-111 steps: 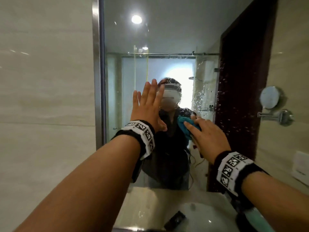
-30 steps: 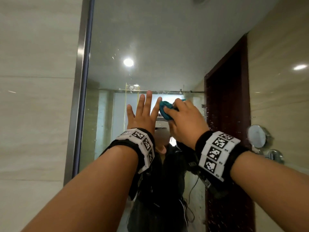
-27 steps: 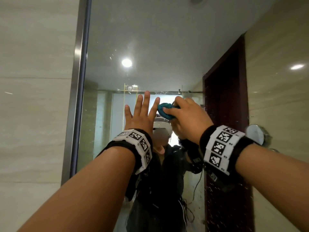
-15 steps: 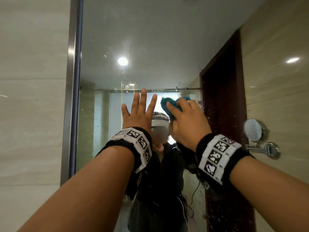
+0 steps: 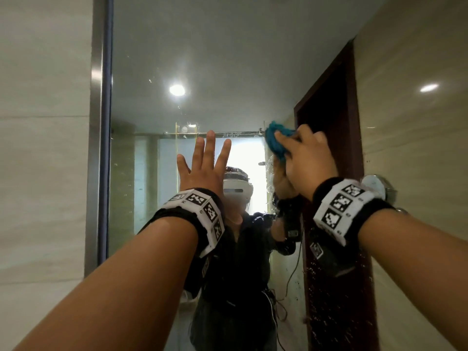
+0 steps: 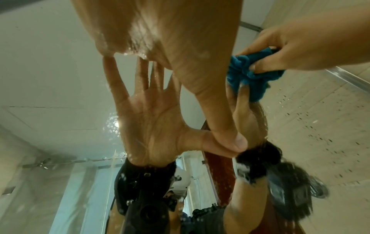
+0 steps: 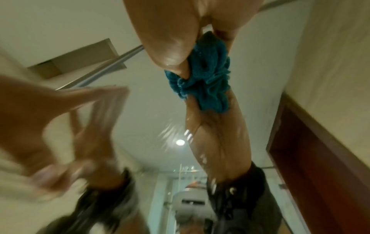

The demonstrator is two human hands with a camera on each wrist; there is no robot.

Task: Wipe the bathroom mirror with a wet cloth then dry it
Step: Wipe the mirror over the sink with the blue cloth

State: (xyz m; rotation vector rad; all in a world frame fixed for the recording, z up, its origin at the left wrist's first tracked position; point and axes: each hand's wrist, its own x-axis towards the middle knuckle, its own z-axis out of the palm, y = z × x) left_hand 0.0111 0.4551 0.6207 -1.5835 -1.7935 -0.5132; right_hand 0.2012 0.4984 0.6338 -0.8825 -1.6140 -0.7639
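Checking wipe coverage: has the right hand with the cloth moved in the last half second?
Yes. The right hand with the cloth has shifted right, onto the reflected door frame's edge.

Left hand point(image 5: 200, 171) beside cloth point(image 5: 276, 141)

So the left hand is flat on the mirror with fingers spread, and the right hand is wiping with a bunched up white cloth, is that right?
Not quite: the cloth is teal blue, not white, as the head view shows. The rest holds: the left hand lies flat on the mirror with fingers spread, and the right hand grips the bunched cloth against the glass.
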